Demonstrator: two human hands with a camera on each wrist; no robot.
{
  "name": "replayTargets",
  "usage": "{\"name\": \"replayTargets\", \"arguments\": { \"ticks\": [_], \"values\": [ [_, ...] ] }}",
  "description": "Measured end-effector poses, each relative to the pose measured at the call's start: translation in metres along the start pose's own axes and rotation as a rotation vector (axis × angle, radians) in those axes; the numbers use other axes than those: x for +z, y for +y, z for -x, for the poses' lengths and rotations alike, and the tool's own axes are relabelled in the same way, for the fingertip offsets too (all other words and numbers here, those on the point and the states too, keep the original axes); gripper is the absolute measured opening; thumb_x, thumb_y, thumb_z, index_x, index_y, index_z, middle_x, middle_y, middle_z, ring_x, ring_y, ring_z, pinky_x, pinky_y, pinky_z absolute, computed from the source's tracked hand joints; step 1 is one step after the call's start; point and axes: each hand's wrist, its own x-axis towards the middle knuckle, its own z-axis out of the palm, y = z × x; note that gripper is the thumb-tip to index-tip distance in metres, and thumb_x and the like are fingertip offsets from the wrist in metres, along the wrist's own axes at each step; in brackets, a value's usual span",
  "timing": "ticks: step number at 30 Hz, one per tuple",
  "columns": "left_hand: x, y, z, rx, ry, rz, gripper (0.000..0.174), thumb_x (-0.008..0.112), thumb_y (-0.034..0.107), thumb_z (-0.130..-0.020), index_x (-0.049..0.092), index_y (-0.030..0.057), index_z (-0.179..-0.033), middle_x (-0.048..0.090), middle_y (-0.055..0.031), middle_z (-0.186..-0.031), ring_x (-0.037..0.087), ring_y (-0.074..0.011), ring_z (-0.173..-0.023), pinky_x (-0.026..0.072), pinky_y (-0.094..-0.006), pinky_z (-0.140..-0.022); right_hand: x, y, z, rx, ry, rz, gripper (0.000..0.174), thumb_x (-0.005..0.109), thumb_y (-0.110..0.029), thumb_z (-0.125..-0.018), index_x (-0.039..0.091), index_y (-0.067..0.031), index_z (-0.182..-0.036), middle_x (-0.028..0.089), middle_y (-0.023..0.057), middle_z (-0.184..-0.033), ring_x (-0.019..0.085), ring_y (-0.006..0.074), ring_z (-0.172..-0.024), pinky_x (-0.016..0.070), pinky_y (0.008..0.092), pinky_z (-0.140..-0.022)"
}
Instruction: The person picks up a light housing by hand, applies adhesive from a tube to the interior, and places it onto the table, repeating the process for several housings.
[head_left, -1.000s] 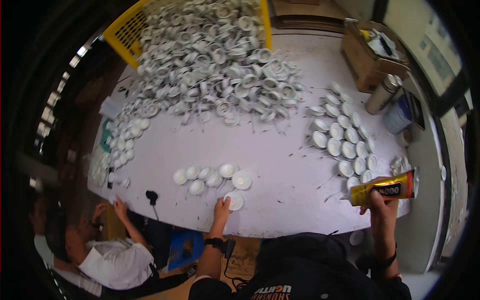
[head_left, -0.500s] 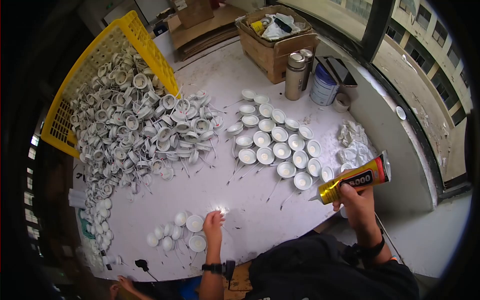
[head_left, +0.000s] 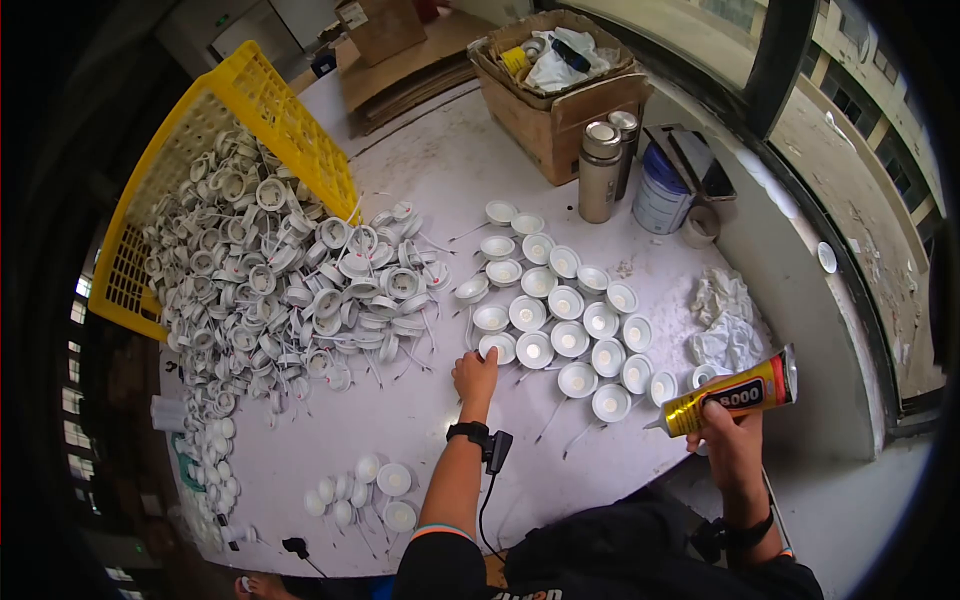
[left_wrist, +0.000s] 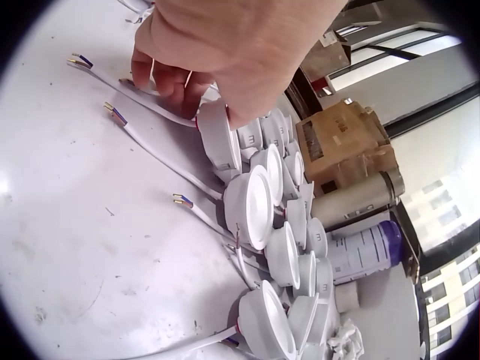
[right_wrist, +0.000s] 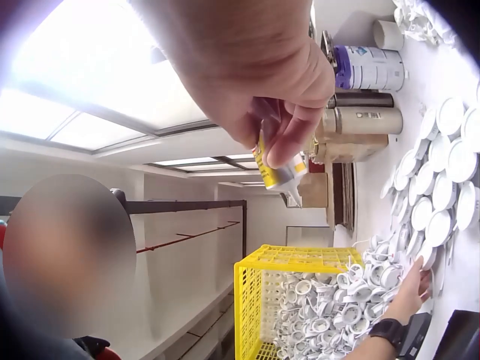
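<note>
My left hand (head_left: 475, 378) is at the left edge of a group of white round lamps (head_left: 570, 338), its thumb on the rim of one lamp (head_left: 497, 348). In the left wrist view that lamp (left_wrist: 217, 139) stands tilted between the thumb and curled fingers of the hand (left_wrist: 217, 52), its cable trailing left; the fingertips are partly hidden. My right hand (head_left: 730, 450) grips a yellow and black glue tube (head_left: 735, 398) above the table's right edge, nozzle pointing left. The right wrist view shows the tube (right_wrist: 281, 169) pinched in the fingers, nozzle downward.
A yellow crate (head_left: 290, 140) spills many lamps at the left. A smaller group of lamps (head_left: 394, 480) lies near the front edge. Cardboard box (head_left: 560, 100), metal flask (head_left: 600, 175), blue-white tub (head_left: 660, 195) and crumpled paper (head_left: 725, 320) stand or lie at the right.
My left hand has let go of a lamp in the small front group and moved to one in the larger group. The head view has turned right. My right hand still holds the tube.
</note>
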Motion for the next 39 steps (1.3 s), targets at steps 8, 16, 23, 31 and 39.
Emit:
{"name": "replayTargets", "arguments": {
  "ticks": [8,16,23,31,39],
  "values": [
    [-0.014,-0.013,0.006,0.065,-0.029,0.111,0.042,0.046,0.038,-0.076,0.053,-0.0028,-0.084,0.055,-0.022,-0.083,0.052,-0.0373,-0.081,0.0396,-0.0437,-0.071,0.013,0.003,0.0,0.022,-0.067,0.049,0.027,0.059,-0.012,-0.071,0.046,0.0013,-0.091,0.052,0.0091,-0.071,0.053,0.0143,-0.049,0.045,0.024,-0.04],
    [-0.097,-0.024,0.089,0.204,0.066,0.413,0.028,0.045,0.023,-0.08,0.049,-0.0036,-0.084,0.056,-0.0232,-0.078,0.055,-0.0371,-0.075,0.0418,-0.0402,-0.065,0.03,0.005,0.018,0.014,-0.17,0.082,0.029,0.059,-0.017,-0.071,0.046,0.0,-0.09,0.051,0.0079,-0.07,0.051,0.0137,-0.048,0.0429,0.0235,-0.039],
    [-0.143,-0.04,0.149,0.125,-0.023,0.804,0.025,0.049,0.02,-0.079,0.051,-0.0027,-0.089,0.058,-0.012,-0.078,0.054,-0.017,-0.072,0.0418,-0.0281,-0.066,0.044,0.01,0.035,0.019,-0.323,0.053,0.027,0.06,-0.013,-0.072,0.048,0.0012,-0.091,0.053,0.0098,-0.078,0.054,0.0152,-0.05,0.0458,0.0239,-0.041],
    [-0.164,-0.046,0.188,0.158,0.079,0.828,0.022,0.045,0.01,-0.078,0.047,-0.0036,-0.095,0.055,-0.0101,-0.085,0.051,-0.0153,-0.079,0.0401,-0.0256,-0.073,0.06,0.014,0.052,0.028,-0.423,0.057,0.03,0.061,-0.014,-0.071,0.048,0.0016,-0.092,0.054,0.0091,-0.075,0.054,0.0147,-0.05,0.0461,0.024,-0.041],
    [-0.171,-0.05,0.199,0.281,0.168,0.845,0.025,0.046,0.006,-0.077,0.045,-0.0018,-0.1,0.054,-0.0117,-0.09,0.051,-0.0172,-0.084,0.0396,-0.0271,-0.076,0.067,0.013,0.064,0.006,-0.423,0.078,0.03,0.061,-0.014,-0.071,0.047,0.0019,-0.092,0.053,0.0092,-0.075,0.054,0.0146,-0.05,0.0462,0.0239,-0.041]
  ]
}}
